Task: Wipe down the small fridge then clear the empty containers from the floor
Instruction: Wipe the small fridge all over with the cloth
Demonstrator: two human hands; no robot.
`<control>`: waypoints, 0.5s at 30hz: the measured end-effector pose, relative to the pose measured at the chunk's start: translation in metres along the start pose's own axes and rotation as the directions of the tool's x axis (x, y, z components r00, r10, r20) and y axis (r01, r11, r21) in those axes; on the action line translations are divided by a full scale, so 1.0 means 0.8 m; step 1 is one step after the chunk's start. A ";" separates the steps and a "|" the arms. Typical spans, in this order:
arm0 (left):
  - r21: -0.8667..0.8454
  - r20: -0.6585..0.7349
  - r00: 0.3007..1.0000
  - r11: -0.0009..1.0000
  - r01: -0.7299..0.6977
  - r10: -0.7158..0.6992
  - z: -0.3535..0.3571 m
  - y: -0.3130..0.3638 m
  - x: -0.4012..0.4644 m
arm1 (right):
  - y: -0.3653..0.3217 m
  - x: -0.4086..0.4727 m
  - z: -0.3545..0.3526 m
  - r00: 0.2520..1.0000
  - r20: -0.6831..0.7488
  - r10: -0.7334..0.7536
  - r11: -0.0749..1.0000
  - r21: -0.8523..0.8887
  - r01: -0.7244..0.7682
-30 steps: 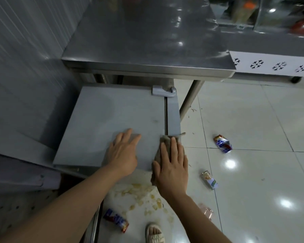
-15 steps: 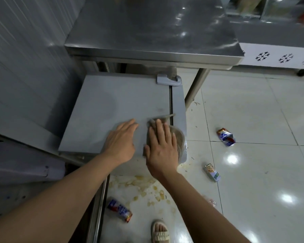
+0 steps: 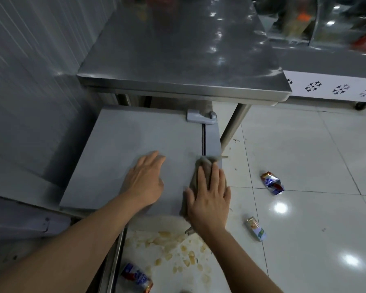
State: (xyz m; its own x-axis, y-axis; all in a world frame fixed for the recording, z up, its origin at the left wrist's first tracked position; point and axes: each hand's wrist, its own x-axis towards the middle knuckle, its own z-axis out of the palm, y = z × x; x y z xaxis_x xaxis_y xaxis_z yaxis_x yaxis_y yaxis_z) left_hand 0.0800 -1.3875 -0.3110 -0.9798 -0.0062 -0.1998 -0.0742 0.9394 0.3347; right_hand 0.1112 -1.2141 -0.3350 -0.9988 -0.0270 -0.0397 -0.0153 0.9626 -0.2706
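White tile floor [image 3: 304, 155] takes up right half, glossy with light glare. Steel table [image 3: 178, 60] at top, its leg coming down just right of the fridge. Small fridge [image 3: 125, 144] sits low under the table's near edge, grey flat top facing camera, hinge bracket [image 3: 201, 117] at far right corner, dark door seam running toward camera from it.

Left hand [image 3: 145, 180] flat on fridge top, fingers straight and together, holding nothing. Right hand [image 3: 209, 197] pressing a grey-brown cloth [image 3: 199, 172] onto the fridge's near right corner, fingers extended flat on top of it, not curled round it. Cloth straddles the seam and hangs over the front edge.

Yellowish spill patch [image 3: 173, 246] on floor just in front of the fridge.

Empty containers all on the floor: crushed red/blue carton [image 3: 272, 182] right of the fridge, small green/white carton [image 3: 256, 228] nearer, right of the right wrist, red/blue carton [image 3: 136, 278] at bottom edge beside a metal rail [image 3: 114, 256]. None touching either hand
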 end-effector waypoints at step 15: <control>0.004 -0.041 0.999 1.000 0.019 -0.019 0.009 0.003 0.101 | -0.002 0.228 -0.010 0.992 -0.095 0.082 0.951 0.306 -0.049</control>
State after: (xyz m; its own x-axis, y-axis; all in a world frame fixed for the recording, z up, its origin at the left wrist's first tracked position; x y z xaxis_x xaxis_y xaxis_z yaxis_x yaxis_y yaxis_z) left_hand 0.0021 -1.3830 -0.3332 -0.9849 -0.0382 -0.1687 -0.0926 0.9403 0.3276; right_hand -0.0713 -1.2183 -0.3344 -0.9965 0.0778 0.0299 0.0486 0.8339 -0.5498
